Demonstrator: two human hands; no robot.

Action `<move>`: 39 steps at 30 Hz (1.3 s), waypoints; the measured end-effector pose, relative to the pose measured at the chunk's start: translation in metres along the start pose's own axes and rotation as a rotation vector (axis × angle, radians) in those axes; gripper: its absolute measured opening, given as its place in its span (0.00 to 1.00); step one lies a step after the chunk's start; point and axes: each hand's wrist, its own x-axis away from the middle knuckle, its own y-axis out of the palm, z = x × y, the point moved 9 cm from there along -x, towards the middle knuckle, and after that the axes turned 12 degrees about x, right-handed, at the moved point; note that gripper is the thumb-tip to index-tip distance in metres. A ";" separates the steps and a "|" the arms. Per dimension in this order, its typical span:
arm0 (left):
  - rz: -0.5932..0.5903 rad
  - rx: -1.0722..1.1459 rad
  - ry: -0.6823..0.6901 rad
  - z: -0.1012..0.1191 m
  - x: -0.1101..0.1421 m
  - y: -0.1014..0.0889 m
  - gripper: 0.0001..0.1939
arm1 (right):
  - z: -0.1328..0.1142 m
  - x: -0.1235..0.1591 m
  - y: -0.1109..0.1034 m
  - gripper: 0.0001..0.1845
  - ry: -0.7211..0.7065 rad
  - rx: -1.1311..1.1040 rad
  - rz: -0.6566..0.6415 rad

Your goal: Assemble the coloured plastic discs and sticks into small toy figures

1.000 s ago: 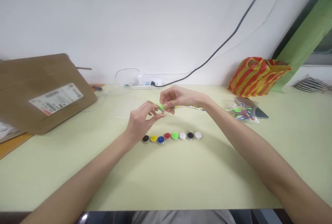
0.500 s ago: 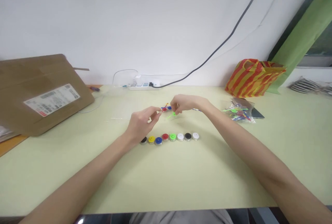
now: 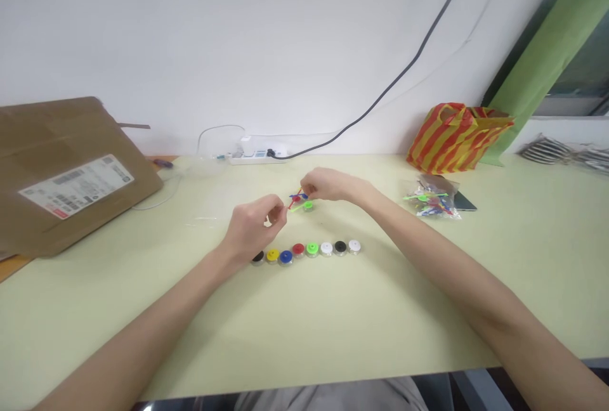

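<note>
My left hand (image 3: 257, 224) is closed in a pinch, its fingertips at the end of a thin red plastic stick (image 3: 293, 202). My right hand (image 3: 330, 184) has its fingers closed over a small blue plastic piece (image 3: 297, 196); what lies between them is hidden. Just below the right fingertips is a bright green piece with a round head and a thin stem (image 3: 309, 205). Nearer to me, small round pots with coloured lids form a row, among them a yellow one (image 3: 273, 255), a blue one (image 3: 286, 257) and a red one (image 3: 298, 249).
A clear bag of coloured plastic pieces (image 3: 432, 198) lies at right on a dark flat object (image 3: 465, 202). Behind it stands a red-and-yellow striped bag (image 3: 454, 141). A cardboard box (image 3: 71, 163) occupies the left. A power strip (image 3: 257, 157) with cables sits by the wall.
My right hand has lifted off the green piece and shifted slightly up and left, leaving its round head in plain view. The camera view has also moved a little.
</note>
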 end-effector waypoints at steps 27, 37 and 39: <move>-0.087 0.062 0.068 0.018 0.008 0.024 0.13 | -0.021 0.132 0.018 0.04 0.135 -0.091 -0.383; -0.097 0.037 0.139 0.030 0.009 0.023 0.15 | -0.048 0.143 0.013 0.10 0.119 -0.022 -0.338; -0.103 0.042 0.137 0.030 0.010 0.024 0.15 | -0.049 0.153 0.015 0.08 0.142 -0.056 -0.379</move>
